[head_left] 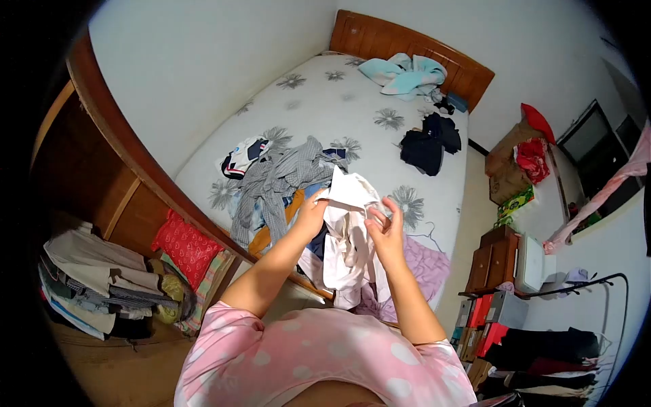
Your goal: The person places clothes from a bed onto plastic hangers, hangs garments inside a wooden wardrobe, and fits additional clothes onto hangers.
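Note:
A white garment (347, 234) hangs bunched in front of me over the bed's near edge. My left hand (313, 211) grips its upper left part, fingers closed on the cloth. At the garment's right side, my right hand (385, 227) has its fingers bent and apart; whether the thumb or a fingertip pinches the fabric is not clear. Left of the garment lies a pile with a grey checked garment (274, 180), mustard and blue cloth. A lilac cloth (424, 268) with a thin hanger is on the right.
The bed (319, 98) holds dark clothes (430, 144) and a light blue blanket (405, 74). At left, an open wardrobe contains folded clothes (102, 271) and a red pillow (191, 247). On the right are a wooden cabinet (491, 263), shoe boxes (478, 322) and a clothes rack (614, 278).

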`<state>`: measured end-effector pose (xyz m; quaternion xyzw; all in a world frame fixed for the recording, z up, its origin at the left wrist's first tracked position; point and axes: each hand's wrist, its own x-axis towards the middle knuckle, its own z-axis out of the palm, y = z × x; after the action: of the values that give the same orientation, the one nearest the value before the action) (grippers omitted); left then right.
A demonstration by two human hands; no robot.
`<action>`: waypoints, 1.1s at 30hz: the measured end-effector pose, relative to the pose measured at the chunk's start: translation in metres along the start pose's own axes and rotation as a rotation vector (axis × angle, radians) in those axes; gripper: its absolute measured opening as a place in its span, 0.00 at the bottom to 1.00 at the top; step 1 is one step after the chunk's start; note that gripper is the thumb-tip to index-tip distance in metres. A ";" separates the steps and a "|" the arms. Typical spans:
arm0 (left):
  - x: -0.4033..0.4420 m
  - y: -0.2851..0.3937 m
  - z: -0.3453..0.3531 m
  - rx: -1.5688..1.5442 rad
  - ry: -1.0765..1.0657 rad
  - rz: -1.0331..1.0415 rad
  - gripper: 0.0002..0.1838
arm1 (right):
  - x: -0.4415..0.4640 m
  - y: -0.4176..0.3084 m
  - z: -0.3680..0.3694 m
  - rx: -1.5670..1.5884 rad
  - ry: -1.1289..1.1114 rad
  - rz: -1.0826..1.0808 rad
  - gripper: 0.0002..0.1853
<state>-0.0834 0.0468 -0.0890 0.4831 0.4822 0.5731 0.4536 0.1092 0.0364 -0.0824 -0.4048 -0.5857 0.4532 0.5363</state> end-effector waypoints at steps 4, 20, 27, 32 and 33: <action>-0.014 -0.010 0.005 0.037 -0.134 0.042 0.16 | -0.008 0.005 0.006 -0.395 -0.048 -0.140 0.23; -0.073 0.029 -0.024 1.072 -0.240 0.544 0.27 | -0.034 0.002 0.058 -0.596 -0.305 -0.226 0.13; -0.073 0.054 -0.070 0.797 -0.047 0.303 0.19 | -0.057 0.024 0.070 -0.608 -0.271 -0.241 0.24; -0.087 0.103 -0.079 0.465 0.331 0.468 0.20 | -0.062 0.043 0.076 -0.556 -0.180 -0.219 0.21; -0.088 0.103 -0.082 0.519 0.329 0.494 0.19 | -0.056 0.034 0.074 -0.562 -0.178 -0.214 0.19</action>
<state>-0.1592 -0.0616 -0.0031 0.5850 0.5465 0.5937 0.0814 0.0409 -0.0157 -0.1308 -0.4322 -0.7720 0.2481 0.3946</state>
